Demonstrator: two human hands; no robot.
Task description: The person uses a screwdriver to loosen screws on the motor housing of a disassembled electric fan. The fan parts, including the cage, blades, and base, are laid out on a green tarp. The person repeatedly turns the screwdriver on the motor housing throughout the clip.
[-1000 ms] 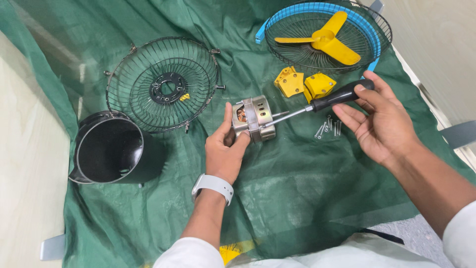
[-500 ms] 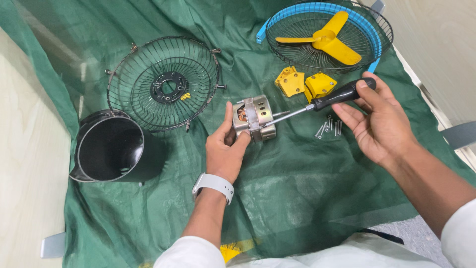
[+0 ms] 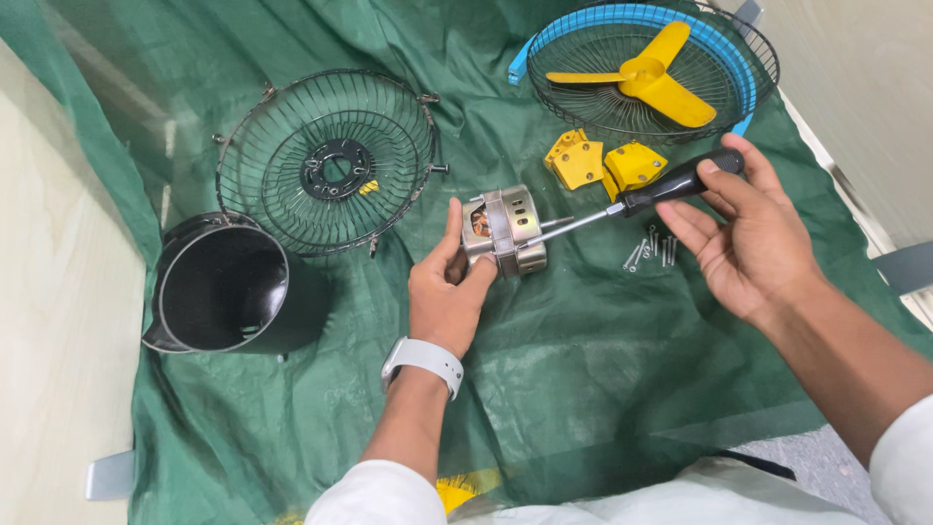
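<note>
- Green mesh cloth (image 3: 583,389) covers the work surface in the head view, rumpled, with pale bare tabletop showing along its left edge and a light wall past its right edge.
- Near the middle of the cloth the person's left hand (image 3: 445,297) grips a small silver fan motor (image 3: 503,231), thumb on its left face and fingers closed round its near side, holding it just above the cloth.
- To the right, the right hand (image 3: 753,238) holds a black-handled screwdriver (image 3: 637,199); the fingers are loosely curled round the handle's end, not clenched.
- The screwdriver's long axis runs from the handle at upper right down-left to the motor, and its metal shaft meets the motor's right side; the tip itself is hidden against the housing.
- So the motor lies left of and slightly below the right hand, while the left hand is the nearer one and already on it.
- Loose silver screws (image 3: 649,251) lie on the cloth just under the shaft, between the two hands.
- Two yellow plastic brackets (image 3: 603,163) sit just beyond the screwdriver.
- A blue-rimmed wire guard (image 3: 739,58) with a yellow fan blade (image 3: 646,73) in it lies at the cloth's far right corner.
- A black wire guard (image 3: 326,160) lies toward the far left, and a black cup-shaped housing (image 3: 228,292) rests near the left edge.
</note>
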